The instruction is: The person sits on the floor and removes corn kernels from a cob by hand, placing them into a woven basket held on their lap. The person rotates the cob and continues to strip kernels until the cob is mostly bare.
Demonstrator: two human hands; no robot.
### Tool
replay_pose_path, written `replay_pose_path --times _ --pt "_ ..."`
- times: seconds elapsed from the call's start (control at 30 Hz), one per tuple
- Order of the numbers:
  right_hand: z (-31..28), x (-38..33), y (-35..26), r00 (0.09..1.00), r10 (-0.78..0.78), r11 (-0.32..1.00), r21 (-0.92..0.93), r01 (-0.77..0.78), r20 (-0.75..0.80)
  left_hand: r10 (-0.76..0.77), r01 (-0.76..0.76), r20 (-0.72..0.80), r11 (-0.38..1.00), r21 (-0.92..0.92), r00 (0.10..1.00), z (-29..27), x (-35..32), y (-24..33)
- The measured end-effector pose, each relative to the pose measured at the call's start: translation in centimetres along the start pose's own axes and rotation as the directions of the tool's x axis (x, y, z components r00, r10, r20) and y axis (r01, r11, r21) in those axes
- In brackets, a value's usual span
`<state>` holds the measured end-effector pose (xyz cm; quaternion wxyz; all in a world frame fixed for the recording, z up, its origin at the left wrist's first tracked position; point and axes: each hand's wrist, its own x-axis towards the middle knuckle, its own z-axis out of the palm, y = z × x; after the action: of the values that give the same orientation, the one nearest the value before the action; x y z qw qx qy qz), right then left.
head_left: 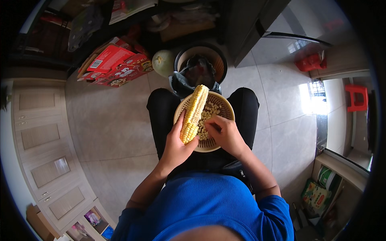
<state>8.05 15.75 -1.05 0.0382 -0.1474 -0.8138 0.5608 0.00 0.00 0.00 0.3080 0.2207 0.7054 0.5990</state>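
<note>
The pale tiled floor [116,120] spreads around a seated person whose dark-trousered lap carries a round woven basket [226,107], the landmark for everything here. Just beyond the basket, away from the person, stands a dark bin [220,64] lined with a black bag, a pale green melon [163,63] touching its left side; further left of the basket lies a heap of red cartons [114,64]. Well to the right of the basket, two red stools [356,96] stand by the bright window.

Across the basket's left rim slants the corn cob [194,113], tip pointing away from the person. The left hand [177,146] has its fingers wrapped round the cob's near end, firmly closed on it. The right hand [225,134] sits over the basket's near side, fingers curled against the cob's flank; whether they pinch any kernels I cannot tell. Loose kernels [211,110] lie inside the basket.

The step in hand looks like stripping kernels off the cob. The next move likely calls for thumb pressure along a fresh row while the left hand turns the cob.
</note>
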Motion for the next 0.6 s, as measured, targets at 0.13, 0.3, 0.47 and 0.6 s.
replay_pose_path --times 0.13,0.3,0.47,0.6 --pt "1.1 0.6 1.6 0.977 0.09 0.994 -0.076 -0.077 0.195 0.036 -0.036 0.017 0.999 0.014 0.999 -0.9 0.6 -0.2" --pt "1.3 -0.3 2.2 0.993 0.065 0.989 0.128 -0.078 0.102 -0.327 0.37 0.172 0.823 -0.431 0.929 -1.4 0.2 0.8" --pt "0.0 0.3 -0.7 0.978 0.14 0.811 0.549 -0.202 0.154 -0.317 0.413 0.264 0.721 -0.557 0.911 -0.4 0.0 1.1" --pt "0.7 0.8 -0.8 0.966 0.165 0.696 0.67 -0.258 0.2 -0.279 0.414 0.322 0.755 -0.509 0.905 -0.1 -0.1 1.3"
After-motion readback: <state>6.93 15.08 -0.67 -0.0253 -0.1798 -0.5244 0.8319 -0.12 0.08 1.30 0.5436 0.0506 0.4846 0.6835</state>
